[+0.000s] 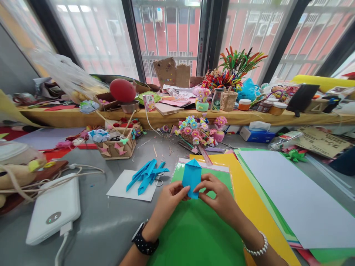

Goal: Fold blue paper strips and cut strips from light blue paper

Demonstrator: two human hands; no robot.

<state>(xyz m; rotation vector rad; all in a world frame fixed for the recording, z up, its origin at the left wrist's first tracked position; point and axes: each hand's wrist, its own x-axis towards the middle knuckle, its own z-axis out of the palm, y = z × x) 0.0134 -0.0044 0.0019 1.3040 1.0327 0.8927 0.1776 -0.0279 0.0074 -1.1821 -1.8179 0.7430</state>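
Both my hands hold a folded blue paper piece (191,176) with a pointed top, above a green sheet (194,229). My left hand (169,201) pinches its lower left edge; a black watch sits on that wrist. My right hand (217,195) pinches its lower right edge; a pearl bracelet is on that wrist. To the left, several folded blue paper strips (146,174) lie on a white sheet (122,188), with small scissors partly hidden under them.
A stack of yellow (249,199), green and white paper (294,199) lies at right. A white power bank (52,210) with a cable is at left. A cardboard basket (116,147), paper flowers (196,133) and a tissue box (256,133) stand behind, below a cluttered window ledge.
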